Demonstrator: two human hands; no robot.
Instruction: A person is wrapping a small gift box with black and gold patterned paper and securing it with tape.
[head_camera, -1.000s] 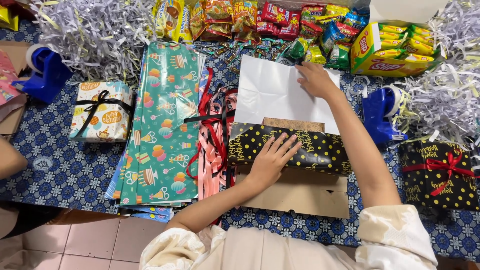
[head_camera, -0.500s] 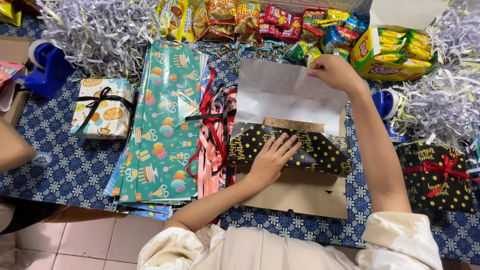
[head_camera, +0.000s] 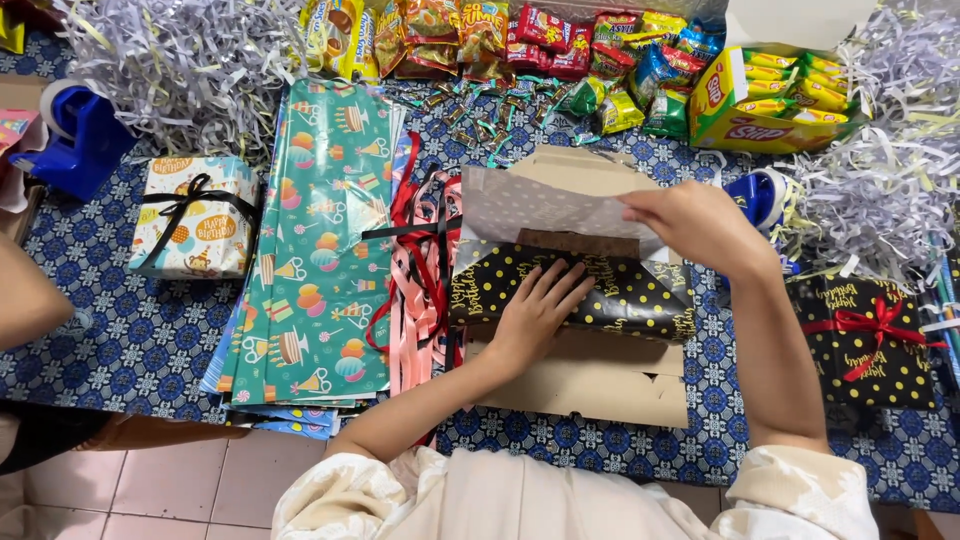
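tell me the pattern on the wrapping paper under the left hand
Black with yellow polka dots and gold lettering, seen in the head view: paper, left hand.

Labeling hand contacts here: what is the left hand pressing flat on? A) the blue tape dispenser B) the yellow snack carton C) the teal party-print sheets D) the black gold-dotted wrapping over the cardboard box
D: the left hand lies palm-down on the black gold-dotted wrapping over the cardboard box, while the right hand lifts the paper's far flap.

The box (head_camera: 590, 375) was set mid-table on wrapping paper (head_camera: 620, 290). Ribbons (head_camera: 420, 270) and paper sheets (head_camera: 320, 260) were laid to its left, snacks (head_camera: 520, 40) behind, and a wrapped gift (head_camera: 868, 340) to its right.
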